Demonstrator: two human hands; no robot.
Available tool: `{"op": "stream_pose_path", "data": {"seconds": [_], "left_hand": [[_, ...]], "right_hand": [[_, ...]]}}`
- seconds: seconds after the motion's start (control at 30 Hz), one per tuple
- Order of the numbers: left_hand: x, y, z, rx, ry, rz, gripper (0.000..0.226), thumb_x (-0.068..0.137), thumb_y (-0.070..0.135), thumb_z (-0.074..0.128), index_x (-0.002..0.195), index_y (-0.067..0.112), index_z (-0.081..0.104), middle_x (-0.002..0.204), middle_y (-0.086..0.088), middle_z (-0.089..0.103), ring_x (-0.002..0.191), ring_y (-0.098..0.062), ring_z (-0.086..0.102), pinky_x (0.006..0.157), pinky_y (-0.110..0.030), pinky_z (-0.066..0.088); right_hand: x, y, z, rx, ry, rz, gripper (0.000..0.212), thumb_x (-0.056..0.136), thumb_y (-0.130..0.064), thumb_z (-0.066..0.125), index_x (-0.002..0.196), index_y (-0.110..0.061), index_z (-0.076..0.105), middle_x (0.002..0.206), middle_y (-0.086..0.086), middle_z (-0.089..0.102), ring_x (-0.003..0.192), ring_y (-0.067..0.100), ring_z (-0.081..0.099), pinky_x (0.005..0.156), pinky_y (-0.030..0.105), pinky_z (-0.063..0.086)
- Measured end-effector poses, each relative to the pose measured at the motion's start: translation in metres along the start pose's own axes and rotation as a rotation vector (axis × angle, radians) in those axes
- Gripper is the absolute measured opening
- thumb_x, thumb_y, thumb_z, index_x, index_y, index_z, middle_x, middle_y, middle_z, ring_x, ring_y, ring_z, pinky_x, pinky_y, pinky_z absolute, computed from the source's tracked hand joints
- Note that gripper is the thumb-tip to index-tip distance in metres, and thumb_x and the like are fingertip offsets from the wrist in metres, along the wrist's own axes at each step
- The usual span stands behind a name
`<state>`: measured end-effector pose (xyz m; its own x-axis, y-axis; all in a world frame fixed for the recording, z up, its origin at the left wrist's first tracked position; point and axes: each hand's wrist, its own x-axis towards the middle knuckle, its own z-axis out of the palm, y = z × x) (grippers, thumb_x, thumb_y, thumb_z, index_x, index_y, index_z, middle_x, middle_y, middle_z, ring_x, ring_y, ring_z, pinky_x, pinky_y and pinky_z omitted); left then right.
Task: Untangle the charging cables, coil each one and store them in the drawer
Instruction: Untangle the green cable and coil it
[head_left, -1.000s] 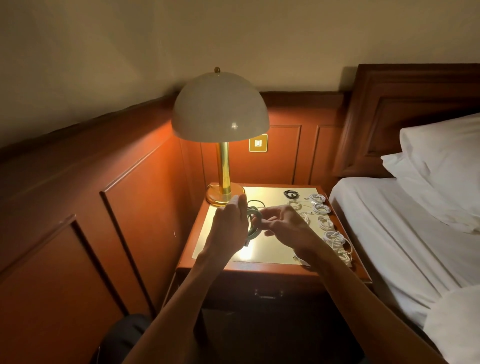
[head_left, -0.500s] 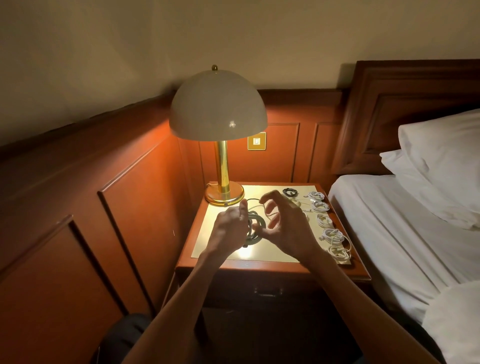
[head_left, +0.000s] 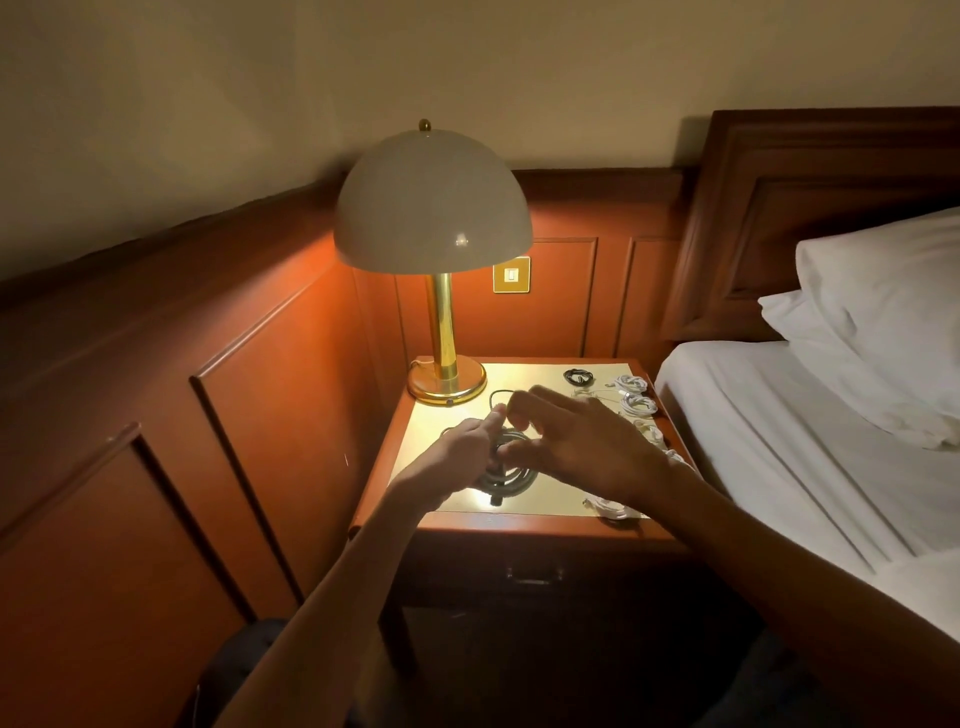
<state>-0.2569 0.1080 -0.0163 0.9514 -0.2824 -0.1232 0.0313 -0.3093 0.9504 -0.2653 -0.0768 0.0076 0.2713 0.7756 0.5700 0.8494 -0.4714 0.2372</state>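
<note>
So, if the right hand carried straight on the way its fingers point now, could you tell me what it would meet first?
Probably the lamp base. The right hand points away and leftward over the dark cable coil, fingers spread. The left hand sits just beside that line, and depth is unclear from one view.

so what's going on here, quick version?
A person is coiling a dark cable over the nightstand. The left hand pinches the coil while the right hand works its loose end. Several white coiled cables and a small black one already lie along the right side. The drawer is shut.
</note>
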Motion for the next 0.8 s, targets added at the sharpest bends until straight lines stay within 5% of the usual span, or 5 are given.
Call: {"op": "stream_pose_path", "data": {"seconds": [0.13,0.3,0.5,0.63,0.8], "left_hand": [[0.000,-0.003,-0.002,0.040,-0.016,0.200,0.069,0.078,0.084,0.042,0.066,0.019,0.060,0.058,0.002,0.050,0.057,-0.014,0.044,0.060,-0.034,0.035],[-0.003,0.001,0.000,0.225,0.103,0.442,0.074,0.081,0.084,0.033,0.061,0.016,0.052,0.055,0.005,0.053,0.051,-0.011,0.051,0.057,-0.032,0.044],[-0.001,-0.001,-0.003,0.186,0.078,0.384,0.079,0.075,0.087,0.040,0.061,0.011,0.054,0.052,0.009,0.052,0.051,-0.008,0.049,0.055,-0.024,0.040],[0.002,-0.003,-0.007,0.118,0.022,0.321,0.083,0.082,0.077,0.046,0.070,-0.005,0.056,0.055,-0.004,0.051,0.054,-0.021,0.046,0.055,-0.031,0.037],[0.006,-0.012,-0.012,0.216,0.161,0.278,0.064,0.100,0.058,0.037,0.055,0.015,0.053,0.052,0.001,0.053,0.052,-0.013,0.047,0.060,-0.035,0.039]], "right_hand": [[-0.016,0.002,0.014,-0.083,0.017,-0.092,0.024,0.096,-0.014,0.056,0.119,-0.019,0.057,0.105,0.000,0.045,0.083,0.016,0.052,0.048,0.031,0.052],[-0.022,-0.012,0.019,0.038,0.109,0.063,0.021,0.095,-0.016,0.052,0.116,-0.015,0.053,0.098,0.001,0.051,0.076,0.016,0.057,0.055,0.030,0.054],[-0.023,-0.028,0.031,0.298,0.160,0.348,0.013,0.102,-0.017,0.046,0.114,-0.013,0.049,0.104,0.000,0.054,0.070,0.019,0.060,0.057,0.039,0.054],[-0.015,-0.040,0.035,0.422,0.313,0.591,0.010,0.104,-0.020,0.049,0.104,-0.012,0.055,0.093,0.001,0.063,0.080,0.013,0.063,0.066,0.030,0.053],[-0.004,-0.037,0.033,0.562,0.342,0.788,0.008,0.092,-0.018,0.071,0.092,-0.012,0.065,0.079,-0.013,0.067,0.072,0.004,0.070,0.060,0.019,0.058]]}}
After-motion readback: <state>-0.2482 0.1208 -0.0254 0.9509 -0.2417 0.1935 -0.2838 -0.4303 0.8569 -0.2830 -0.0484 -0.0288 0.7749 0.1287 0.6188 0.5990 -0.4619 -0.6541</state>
